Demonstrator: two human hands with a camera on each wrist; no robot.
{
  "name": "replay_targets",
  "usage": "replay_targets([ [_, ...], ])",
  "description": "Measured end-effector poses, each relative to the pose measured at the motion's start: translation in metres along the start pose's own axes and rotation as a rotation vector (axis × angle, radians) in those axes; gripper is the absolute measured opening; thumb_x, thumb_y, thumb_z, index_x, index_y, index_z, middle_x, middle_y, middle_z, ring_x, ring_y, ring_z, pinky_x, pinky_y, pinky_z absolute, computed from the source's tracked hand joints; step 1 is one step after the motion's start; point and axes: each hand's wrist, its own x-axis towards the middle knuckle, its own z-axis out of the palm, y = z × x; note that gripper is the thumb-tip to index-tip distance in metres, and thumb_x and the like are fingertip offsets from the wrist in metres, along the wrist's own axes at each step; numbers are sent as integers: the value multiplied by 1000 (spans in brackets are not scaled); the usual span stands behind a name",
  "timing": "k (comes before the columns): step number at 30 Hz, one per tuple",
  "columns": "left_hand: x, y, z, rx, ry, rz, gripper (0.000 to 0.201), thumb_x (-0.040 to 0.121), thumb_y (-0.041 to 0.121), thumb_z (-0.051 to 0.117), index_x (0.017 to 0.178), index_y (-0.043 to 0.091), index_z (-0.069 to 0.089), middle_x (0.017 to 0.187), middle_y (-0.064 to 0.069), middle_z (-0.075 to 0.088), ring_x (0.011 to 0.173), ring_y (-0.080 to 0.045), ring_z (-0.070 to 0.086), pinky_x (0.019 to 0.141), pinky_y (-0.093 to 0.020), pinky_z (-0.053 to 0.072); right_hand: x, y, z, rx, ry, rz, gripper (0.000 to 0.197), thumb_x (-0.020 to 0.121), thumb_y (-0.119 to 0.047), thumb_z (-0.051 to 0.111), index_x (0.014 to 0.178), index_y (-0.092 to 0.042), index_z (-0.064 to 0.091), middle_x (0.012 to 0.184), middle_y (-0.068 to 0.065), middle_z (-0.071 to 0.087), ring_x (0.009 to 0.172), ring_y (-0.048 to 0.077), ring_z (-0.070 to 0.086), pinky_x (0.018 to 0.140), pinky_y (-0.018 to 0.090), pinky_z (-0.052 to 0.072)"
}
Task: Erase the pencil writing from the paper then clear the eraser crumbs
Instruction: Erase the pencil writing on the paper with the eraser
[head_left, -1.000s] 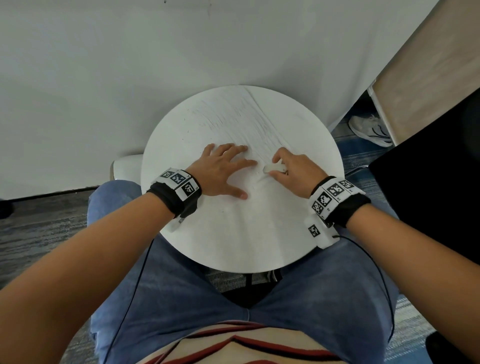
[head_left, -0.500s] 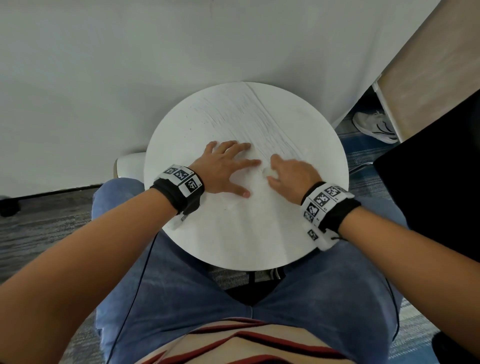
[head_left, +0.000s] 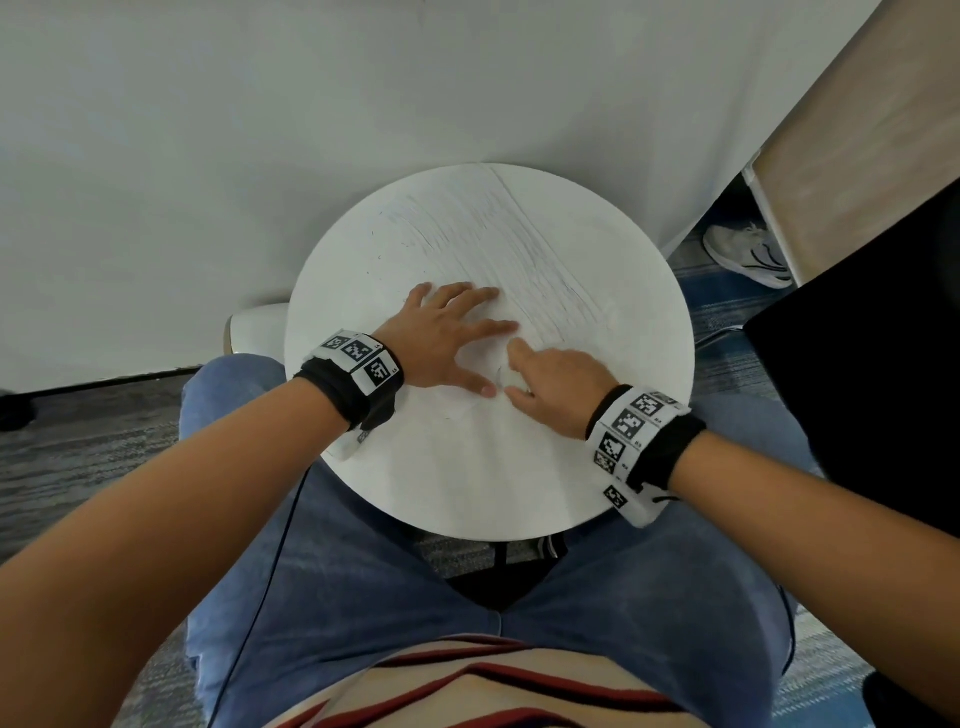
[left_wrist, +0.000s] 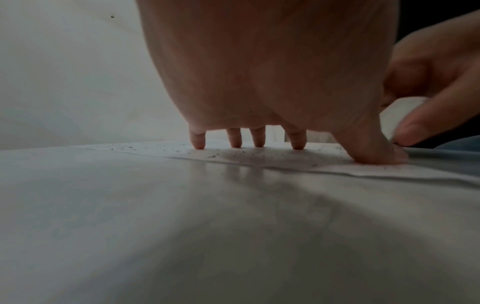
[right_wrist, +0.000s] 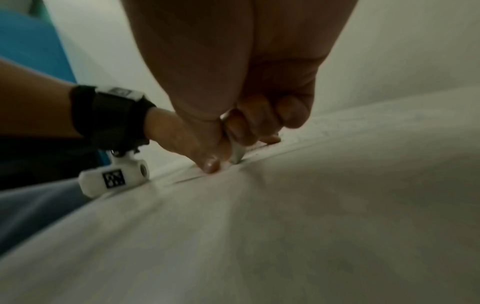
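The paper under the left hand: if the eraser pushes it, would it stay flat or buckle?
The paper looks thin and floppy: a ridge lifts by the eraser. It would probably slide on the smooth table, hence the left hand pressing it flat while the right hand rubs.

Both forearms are bare. Each wrist wears a black fabric wrist strap (head_left: 358, 393) topped with white black-patterned marker tags (head_left: 631, 421); a white plastic camera block (right_wrist: 114, 179) hangs beneath. Blue denim jeans (head_left: 597, 613), red-striped cream shirt (head_left: 467, 691) at 6 o'clock.
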Motion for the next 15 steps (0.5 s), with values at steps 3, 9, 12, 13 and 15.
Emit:
replay_targets([
  [3,0,1,0,-4,-2,-11,96,70,95,32,155,54,15,169,5,3,154,-29,7,121,-62,8,7,22,-12,66,8,51,33,97,-41,47,118,-15,41,87,2,58,75,26,56,62,33,38],
  [9,1,1,0,6,3,-11,97,69,97,29,156,54,15,169,5,4,154,-29,8,121,-62,9,-2,1,5,-26,5,-27,39,100,-37,40,128,-12,33,90,6,64,74,28,62,60,36,46],
  [12,0,2,1,12,1,-7,98,69,97,29,156,54,13,169,5,3,154,-29,8,121,-61,10,3,20,-3,83,-3,38,33,97,-42,47,115,-16,39,91,6,63,74,25,58,63,35,45],
  [13,1,1,0,15,1,-10,99,69,97,31,156,55,12,169,5,2,154,-30,7,121,-61,10,7,29,-9,81,30,91,31,96,-41,47,113,-16,39,90,7,63,73,26,57,63,35,45],
  [15,0,1,0,23,-5,-15,100,69,97,36,156,55,9,169,5,0,154,-29,6,121,-61,9,6,31,-11,-4,83,126,34,98,-39,44,119,-14,37,89,8,63,70,28,56,60,36,46],
])
